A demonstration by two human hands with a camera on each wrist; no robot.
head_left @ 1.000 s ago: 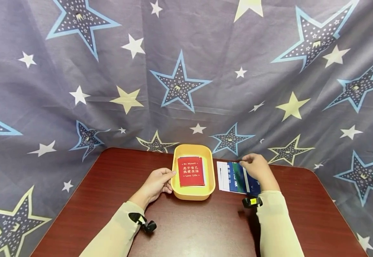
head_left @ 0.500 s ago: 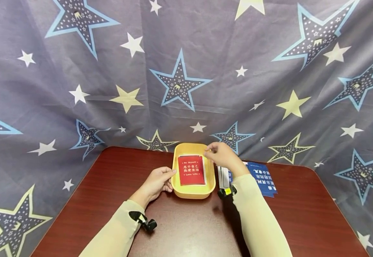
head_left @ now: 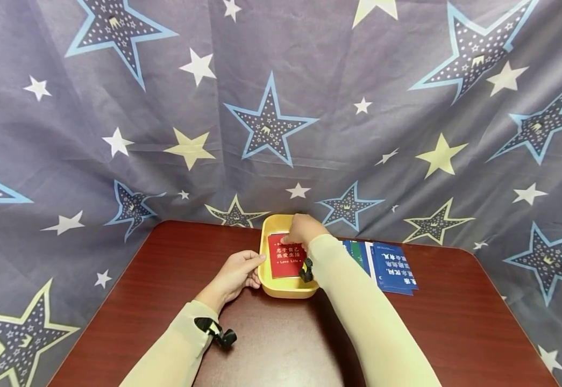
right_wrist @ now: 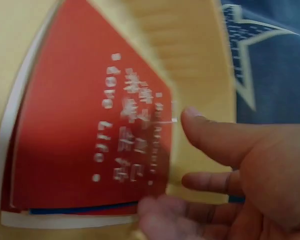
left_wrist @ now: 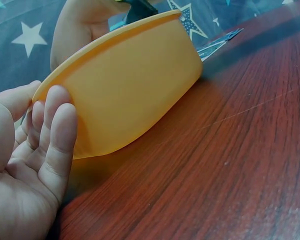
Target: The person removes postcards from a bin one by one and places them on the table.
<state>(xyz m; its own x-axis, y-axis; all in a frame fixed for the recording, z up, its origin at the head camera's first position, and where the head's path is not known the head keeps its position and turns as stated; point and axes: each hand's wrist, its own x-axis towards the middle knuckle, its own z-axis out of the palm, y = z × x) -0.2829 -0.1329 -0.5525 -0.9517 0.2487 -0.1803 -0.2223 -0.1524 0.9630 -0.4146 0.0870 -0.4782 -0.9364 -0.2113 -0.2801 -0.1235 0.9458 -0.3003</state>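
A yellow plastic tub stands near the table's back edge. My left hand pinches its left rim, thumb on top and fingers against the outer wall, as the left wrist view also shows. Inside the tub lies a stack of cards, topped by a red card with white lettering. My right hand reaches over the tub's far right corner. In the right wrist view its thumb and fingers are spread, with fingertips right at the red card's edge. White and blue card edges show beneath that card.
Right of the tub, blue cards with white print and a green card lie overlapping on the reddish-brown wooden table. My right sleeve partly covers them. A grey star-patterned curtain hangs behind the table.
My right hand has moved left from the blue and green cards, across the tub's right rim, to the red card. My left hand keeps its hold on the tub.
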